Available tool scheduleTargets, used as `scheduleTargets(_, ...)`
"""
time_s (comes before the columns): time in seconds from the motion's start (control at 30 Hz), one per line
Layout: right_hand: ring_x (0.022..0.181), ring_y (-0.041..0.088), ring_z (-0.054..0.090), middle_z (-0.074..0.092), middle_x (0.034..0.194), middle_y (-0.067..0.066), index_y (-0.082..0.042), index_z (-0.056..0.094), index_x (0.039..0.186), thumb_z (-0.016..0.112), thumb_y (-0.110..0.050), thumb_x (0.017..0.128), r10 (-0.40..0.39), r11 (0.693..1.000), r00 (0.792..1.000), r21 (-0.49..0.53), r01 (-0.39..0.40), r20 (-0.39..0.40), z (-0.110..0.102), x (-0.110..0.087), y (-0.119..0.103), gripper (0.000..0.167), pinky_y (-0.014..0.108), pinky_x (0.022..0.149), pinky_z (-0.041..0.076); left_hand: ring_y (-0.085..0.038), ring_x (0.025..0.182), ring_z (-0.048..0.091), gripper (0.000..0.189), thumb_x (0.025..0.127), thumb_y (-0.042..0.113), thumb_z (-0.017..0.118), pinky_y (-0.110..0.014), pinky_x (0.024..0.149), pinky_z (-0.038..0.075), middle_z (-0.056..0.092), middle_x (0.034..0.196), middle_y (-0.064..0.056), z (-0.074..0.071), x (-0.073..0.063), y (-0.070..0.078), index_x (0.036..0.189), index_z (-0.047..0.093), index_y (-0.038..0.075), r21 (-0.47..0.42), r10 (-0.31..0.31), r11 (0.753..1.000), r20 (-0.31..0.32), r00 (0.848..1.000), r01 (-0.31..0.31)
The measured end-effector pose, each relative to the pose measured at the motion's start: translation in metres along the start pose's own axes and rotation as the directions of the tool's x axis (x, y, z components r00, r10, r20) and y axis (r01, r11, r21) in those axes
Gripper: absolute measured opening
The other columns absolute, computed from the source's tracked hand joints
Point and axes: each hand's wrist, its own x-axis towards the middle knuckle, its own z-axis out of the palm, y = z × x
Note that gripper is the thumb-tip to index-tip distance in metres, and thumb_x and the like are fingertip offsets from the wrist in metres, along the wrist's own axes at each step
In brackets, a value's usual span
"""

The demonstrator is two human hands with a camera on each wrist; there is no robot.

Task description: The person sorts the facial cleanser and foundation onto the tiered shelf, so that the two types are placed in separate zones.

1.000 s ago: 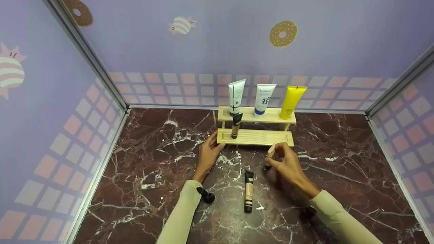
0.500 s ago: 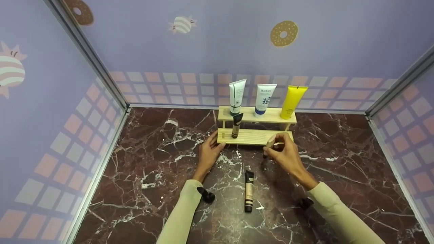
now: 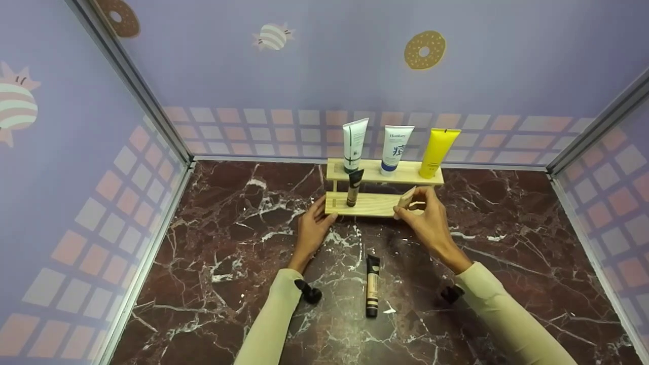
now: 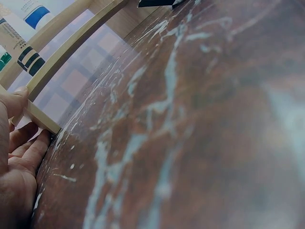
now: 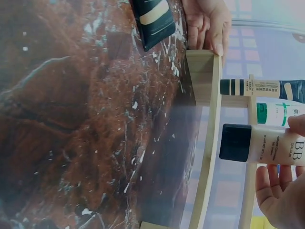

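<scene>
My right hand [image 3: 431,220] pinches a beige BB cream tube [image 5: 271,147] between thumb and fingers, its black cap [image 5: 235,143] pointing down. The tube is at the right part of the lower tier of a two-tier wooden rack [image 3: 372,204]; in the right wrist view its cap appears just above the board. With my left hand [image 3: 312,230] I hold the rack's lower left end, thumb at the front edge and fingers at the side. A small concealer tube [image 3: 354,188] stands cap-down on the lower tier's left. Another concealer tube [image 3: 372,286] lies on the marbled table.
On the upper tier stand a white-and-green tube [image 3: 354,144], a white-and-blue tube [image 3: 396,147] and a yellow tube [image 3: 438,152]. The dark red marbled tabletop [image 3: 228,263] is bounded by patterned walls [image 3: 324,76] at the back and both sides.
My right hand has carried the BB cream tube up and forward from the table in front of the rack to the lower tier. My left hand has stayed at the rack's end.
</scene>
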Motion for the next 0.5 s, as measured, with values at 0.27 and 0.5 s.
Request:
scheduleTargets(0.27, 0.097, 0.037, 0.071, 0.073, 0.109, 0.023, 0.004, 0.059, 0.121, 0.089, 0.005, 0.088, 0.001, 0.999, 1.0, 0.054, 0.0, -0.018, 0.011, 0.008, -0.002, 0.045, 0.016, 0.073, 0.059, -0.04, 0.14, 0.063, 0.065, 0.102, 0.012, 0.082, -0.051, 0.113, 0.056, 0.064, 0.149, -0.03, 0.0, 0.0, 0.001, 0.16, 0.055, -0.002, 0.022, 0.004, 1.0, 0.001, 1.0, -0.004)
scheduleTargets(0.5, 0.095, 0.031, 0.074, 0.076, 0.106, 0.015, 0.0, 0.06, 0.118, 0.089, 0.001, 0.089, -0.023, 1.0, 0.999, 0.006, 0.023, -0.023, 0.017, 0.017, 0.0, 0.041, 0.019, 0.079, 0.059, -0.042, 0.138, 0.064, 0.064, 0.1, 0.007, 0.083, -0.054, 0.111, 0.057, 0.064, 0.146, -0.031, 0.001, 0.001, 0.0, 0.158, 0.056, -0.004, 0.037, 0.016, 0.999, -0.019, 1.0, -0.016)
